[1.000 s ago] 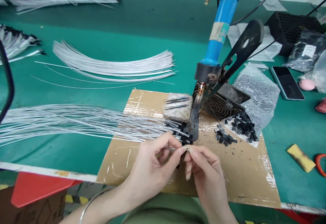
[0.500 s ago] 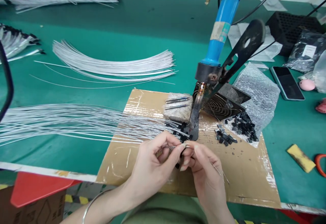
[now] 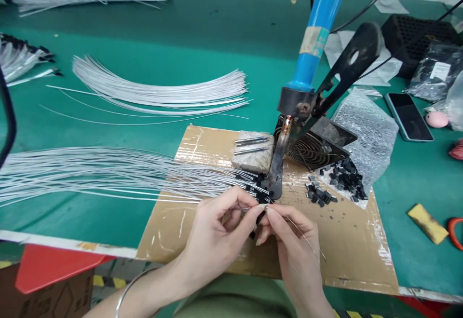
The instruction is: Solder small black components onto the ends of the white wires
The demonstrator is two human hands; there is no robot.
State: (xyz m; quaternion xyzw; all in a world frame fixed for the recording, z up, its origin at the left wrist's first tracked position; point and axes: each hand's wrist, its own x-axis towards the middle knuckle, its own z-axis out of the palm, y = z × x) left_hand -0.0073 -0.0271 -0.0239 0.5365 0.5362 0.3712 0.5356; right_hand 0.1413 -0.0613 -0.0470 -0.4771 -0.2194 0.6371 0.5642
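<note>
My left hand (image 3: 217,238) and my right hand (image 3: 294,245) meet fingertip to fingertip over the front of the cardboard sheet (image 3: 170,241). Each is pinched shut on thin wire; a loose strand of the thin wire (image 3: 307,241) trails from my right fingers toward the lower right. What sits exactly between the fingertips is too small to make out. Just beyond them, small black connectors (image 3: 262,194) lie at the ends of long white wires (image 3: 119,168) that run off to the left. Part of a black piece shows below my left fingertips.
A blue-handled soldering iron (image 3: 313,43) hangs in a black stand (image 3: 347,74) before me, tip downward. Beside it are a pad with metal rods (image 3: 253,159), a small fan (image 3: 311,149) and loose black pieces (image 3: 345,178). Farther off lie a wire bundle (image 3: 162,89) and a phone (image 3: 408,115).
My right fingers have shifted slightly, and more of the trailing thin wire shows above that hand. My left hand stays nearly in place.
</note>
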